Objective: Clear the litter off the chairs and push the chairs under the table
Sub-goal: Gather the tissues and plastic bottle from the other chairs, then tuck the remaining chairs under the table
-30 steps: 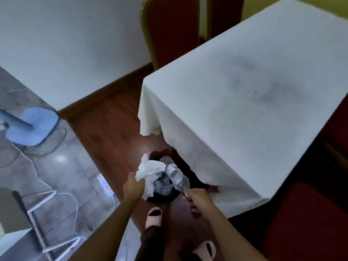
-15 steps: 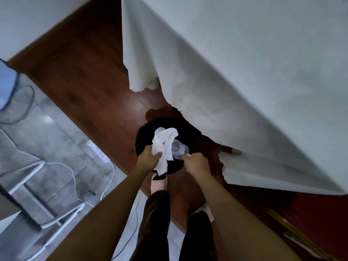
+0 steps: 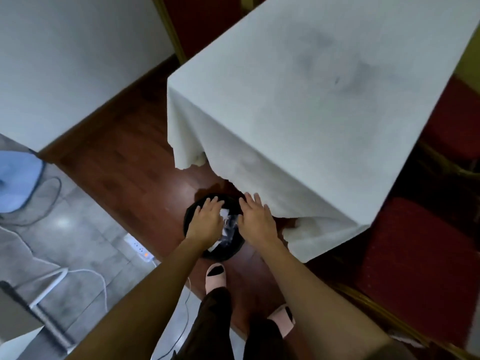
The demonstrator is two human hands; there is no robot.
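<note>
A round black bin (image 3: pixel 193 216) stands on the wooden floor at the near corner of the table (image 3: pixel 298 105), which is draped in a white cloth. Inside the bin, between my hands, lie a white tissue (image 3: pixel 224 212) and a clear plastic bottle (image 3: pixel 230 226). My left hand (image 3: pixel 206 220) hovers palm down over the bin's left half, fingers spread, holding nothing. Over its right half my right hand (image 3: pixel 255 220) is spread flat, also empty. A red chair seat (image 3: pixel 420 261) with a gold frame sits to the right of the table.
Another red chair back (image 3: pixel 205 24) stands at the far end of the table, against the white wall. A white power strip (image 3: pixel 137 246) with cables lies on the grey tiles to the left, near a blue fan base (image 3: pixel 15 183). My feet in pink slippers (image 3: pixel 215 278) stand behind the bin.
Both hands held the tissue and the bottle over the bin; now both hands are spread and empty, and the tissue and bottle lie in the bin.
</note>
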